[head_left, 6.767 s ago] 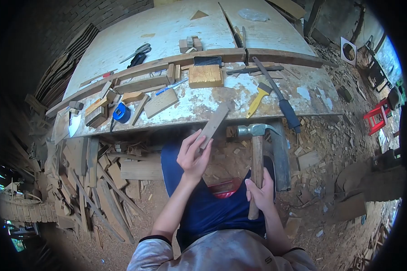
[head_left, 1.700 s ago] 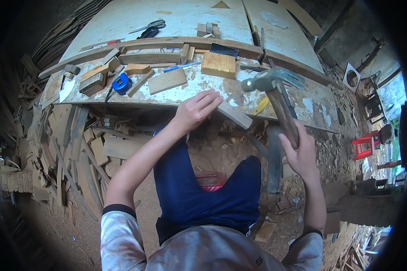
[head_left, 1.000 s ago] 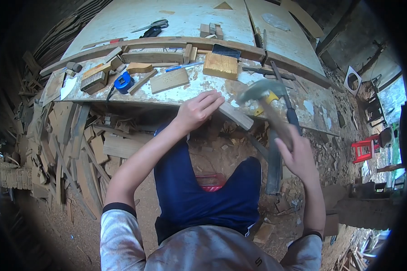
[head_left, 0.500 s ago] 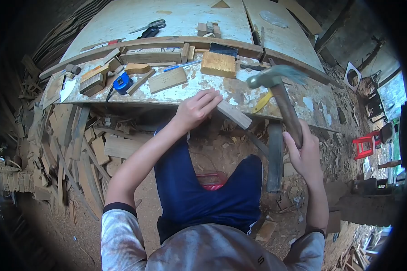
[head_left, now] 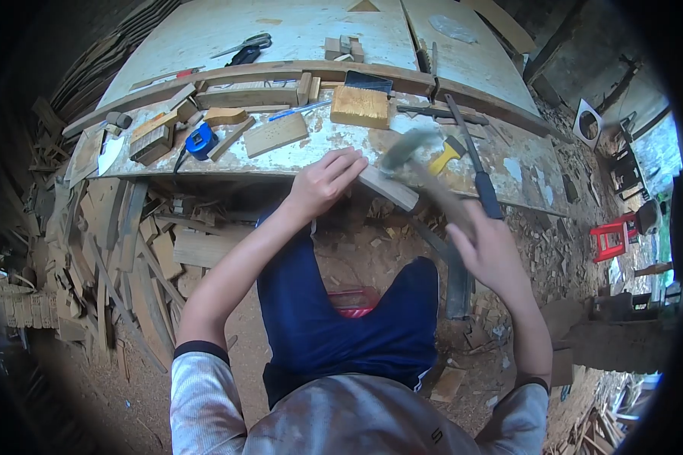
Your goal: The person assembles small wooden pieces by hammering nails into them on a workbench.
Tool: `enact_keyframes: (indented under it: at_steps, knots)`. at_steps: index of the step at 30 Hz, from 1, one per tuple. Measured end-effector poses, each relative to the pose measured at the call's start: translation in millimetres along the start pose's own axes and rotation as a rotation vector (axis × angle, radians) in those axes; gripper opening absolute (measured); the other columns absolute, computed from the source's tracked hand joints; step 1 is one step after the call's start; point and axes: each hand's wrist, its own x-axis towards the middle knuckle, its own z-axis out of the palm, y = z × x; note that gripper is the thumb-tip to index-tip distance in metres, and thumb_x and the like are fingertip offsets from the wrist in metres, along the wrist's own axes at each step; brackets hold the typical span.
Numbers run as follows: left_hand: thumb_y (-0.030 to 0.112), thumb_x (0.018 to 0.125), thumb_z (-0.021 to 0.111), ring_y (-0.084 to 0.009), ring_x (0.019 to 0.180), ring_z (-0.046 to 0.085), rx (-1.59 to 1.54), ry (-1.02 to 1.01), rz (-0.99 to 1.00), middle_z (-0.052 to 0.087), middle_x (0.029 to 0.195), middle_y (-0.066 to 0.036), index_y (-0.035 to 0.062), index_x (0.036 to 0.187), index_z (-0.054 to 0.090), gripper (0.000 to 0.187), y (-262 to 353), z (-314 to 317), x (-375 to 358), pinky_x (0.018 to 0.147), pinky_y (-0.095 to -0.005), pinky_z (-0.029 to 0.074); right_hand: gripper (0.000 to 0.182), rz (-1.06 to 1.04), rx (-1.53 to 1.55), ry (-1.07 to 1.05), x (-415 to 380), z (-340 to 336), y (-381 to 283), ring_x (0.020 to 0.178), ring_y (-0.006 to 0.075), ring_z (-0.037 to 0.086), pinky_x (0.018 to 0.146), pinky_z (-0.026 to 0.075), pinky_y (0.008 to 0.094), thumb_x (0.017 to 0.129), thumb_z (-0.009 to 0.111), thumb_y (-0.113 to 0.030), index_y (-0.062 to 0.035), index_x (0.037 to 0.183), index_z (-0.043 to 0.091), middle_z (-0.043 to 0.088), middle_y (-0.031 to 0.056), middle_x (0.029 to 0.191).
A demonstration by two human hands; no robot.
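Observation:
At the bench's front edge, my left hand (head_left: 328, 182) is closed round one end of a short wooden block (head_left: 391, 189), whose other end juts right over the edge. My right hand (head_left: 492, 249) grips the wooden handle of a hammer (head_left: 442, 189). The hammer's head is blurred by motion and overlaps the block's upper side in this view. Just beyond it lies a yellow-handled scraper (head_left: 446, 154). A long bar with a dark grip (head_left: 486, 193) rests on the bench, its end right above my right hand.
On the workbench (head_left: 265, 165) lie a blue tape measure (head_left: 201, 142), a flat board (head_left: 276, 135), a thick wood block (head_left: 360, 108) and a blue pen (head_left: 300, 110). A long wooden rail (head_left: 258, 70) crosses behind them. Scrap wood (head_left: 121, 258) is heaped at lower left; a red stool (head_left: 611, 239) stands right.
My right hand has swung the hammer down and left, bringing its head near the block. The bar and the whole scraper now show. My left hand stays on the block.

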Motion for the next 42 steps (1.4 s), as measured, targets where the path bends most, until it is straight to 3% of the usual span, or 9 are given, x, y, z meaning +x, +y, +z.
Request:
enact_keyframes:
  at_steps: [9,12,19,23,26,30,32,35,42]
  knots:
    - [0.005,0.078,0.08,-0.0267,0.115,0.075,-0.005,0.005,-0.01,0.075,0.121,-0.007,0.0068,0.128,0.074,0.051,1,-2,0,0.086,-0.036,0.067,0.038,-0.096,0.114,0.27,-15,0,-12,0.084,0.0418,0.079,0.071,0.059,0.0466,0.102,0.074,-0.014,-0.0027,0.135,0.06,0.077,0.0252,0.096]
    - [0.004,0.075,0.074,-0.0269,0.115,0.074,0.006,0.009,0.017,0.074,0.121,-0.007,0.0055,0.128,0.073,0.053,1,-2,3,0.087,-0.0355,0.066,0.039,-0.007,-0.147,-0.037,-14,1,-16,0.083,0.0449,0.077,0.071,0.059,0.0469,0.102,0.074,-0.016,-0.0022,0.136,0.06,0.076,0.0248,0.094]
    - [0.003,0.08,0.082,-0.0285,0.115,0.075,-0.019,-0.009,-0.006,0.076,0.123,-0.008,0.0056,0.128,0.075,0.048,1,-3,-1,0.091,-0.0373,0.066,0.038,-0.01,0.173,0.295,-14,-6,-23,0.068,0.0399,0.074,0.066,0.055,0.0456,0.102,0.075,-0.016,-0.0041,0.135,0.061,0.072,0.0193,0.079]
    - [0.003,0.08,0.081,-0.0294,0.115,0.075,-0.028,-0.012,-0.005,0.076,0.124,-0.009,0.0051,0.128,0.075,0.048,0,-1,-2,0.092,-0.0382,0.066,0.035,0.115,0.059,-0.1,-8,-11,-20,0.066,0.0292,0.073,0.065,0.054,0.0412,0.104,0.073,-0.016,-0.0042,0.135,0.061,0.072,0.0166,0.08]
    - [0.003,0.081,0.082,-0.0296,0.116,0.075,-0.015,-0.007,0.008,0.076,0.124,-0.009,0.0051,0.13,0.074,0.049,-1,-1,-2,0.092,-0.038,0.066,0.036,0.046,0.153,0.195,-12,-22,-33,0.072,0.0311,0.077,0.066,0.055,0.0422,0.103,0.073,-0.016,-0.0034,0.134,0.061,0.075,0.0194,0.086]
    - [0.004,0.081,0.082,-0.0293,0.115,0.075,-0.025,-0.009,-0.007,0.076,0.123,-0.009,0.005,0.129,0.074,0.049,-1,-2,-2,0.092,-0.0379,0.066,0.035,-0.002,0.174,0.257,-14,-2,-26,0.079,0.035,0.08,0.07,0.057,0.0441,0.104,0.072,-0.017,-0.0026,0.133,0.06,0.076,0.0216,0.091]
    - [0.005,0.08,0.082,-0.0291,0.115,0.075,-0.038,-0.018,-0.01,0.076,0.123,-0.009,0.0049,0.129,0.074,0.049,0,-3,-1,0.091,-0.0379,0.066,0.034,-0.004,0.072,-0.002,-11,7,-18,0.074,0.0464,0.074,0.067,0.055,0.0529,0.105,0.07,-0.017,-0.003,0.134,0.059,0.073,0.0251,0.084]
    - [0.0,0.07,0.073,-0.0266,0.115,0.074,-0.031,0.036,0.008,0.074,0.122,-0.008,0.0034,0.127,0.073,0.058,0,1,0,0.088,-0.0361,0.066,0.034,0.007,0.078,0.042,-5,1,-28,0.073,0.0445,0.075,0.066,0.055,0.0516,0.106,0.069,-0.019,-0.0039,0.134,0.06,0.072,0.0227,0.08]
    - [0.003,0.078,0.083,-0.0291,0.113,0.076,-0.034,0.022,0.007,0.076,0.12,-0.01,0.0035,0.128,0.074,0.051,-2,1,-4,0.092,-0.0383,0.066,0.034,0.067,0.108,0.082,-10,5,-22,0.074,0.0423,0.076,0.066,0.056,0.0467,0.105,0.071,-0.019,-0.0056,0.134,0.062,0.072,0.021,0.08]
